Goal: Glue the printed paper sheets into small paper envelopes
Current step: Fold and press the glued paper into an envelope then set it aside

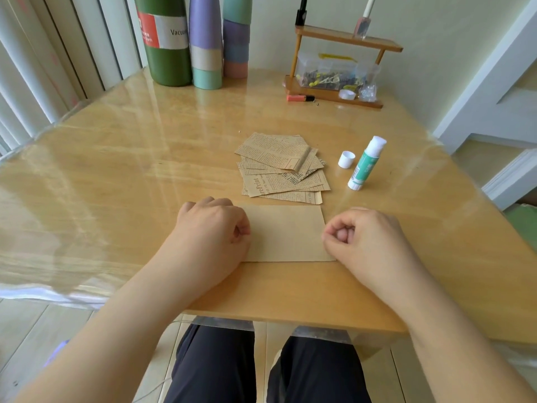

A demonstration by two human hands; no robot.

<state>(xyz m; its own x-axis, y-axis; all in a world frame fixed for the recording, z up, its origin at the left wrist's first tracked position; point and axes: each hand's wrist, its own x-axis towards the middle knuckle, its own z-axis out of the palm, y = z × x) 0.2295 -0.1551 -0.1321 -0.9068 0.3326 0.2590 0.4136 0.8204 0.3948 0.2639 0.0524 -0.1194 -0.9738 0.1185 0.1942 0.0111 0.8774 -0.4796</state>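
Wooden table (116,170) under clear glossy cover, daylight streaks reflected across top. Vertical blinds (43,68) at left, bright behind. Pale cream wall (436,24) at back. White door frame (494,82) at right. Light tiled floor (35,330) visible below table edge. Green flask (167,45), lilac bottle (205,42) and stacked pastel cups (236,36) stood at far edge against wall. Small wooden shelf (345,39) stood at back right, small bottle (363,21) on top.

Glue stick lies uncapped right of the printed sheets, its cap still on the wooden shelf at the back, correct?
Not quite. The head view shows the cap lying on the table just left of the uncapped glue stick, beside the printed sheets, not on the shelf.
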